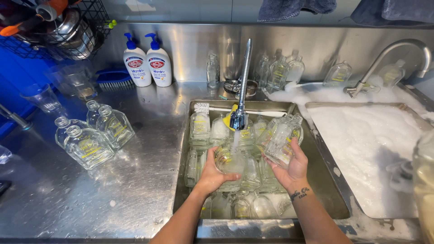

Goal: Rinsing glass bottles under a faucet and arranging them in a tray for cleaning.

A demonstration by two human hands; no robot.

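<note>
My left hand (pixel 209 175) holds a small clear glass bottle (pixel 227 159) under the stream running from the flexible tap (pixel 240 101). Over the same steel sink (pixel 327 174), my right hand (pixel 293 170) grips another clear glass bottle (pixel 283 141), tilted with its neck up and to the right. Below both hands the sink holds several more clear bottles (pixel 199 129) lying in water. A white brush (pixel 202 107) rests at the sink's back left corner.
Three clean bottles (pixel 90 144) lie on the steel counter at left, beside drinking glasses (pixel 43 97). Two soap pump bottles (pixel 147 65) and a blue brush (pixel 113 79) stand at the back. More bottles (pixel 278 72) line the back wall. The right sink (pixel 366 144) is full of foam.
</note>
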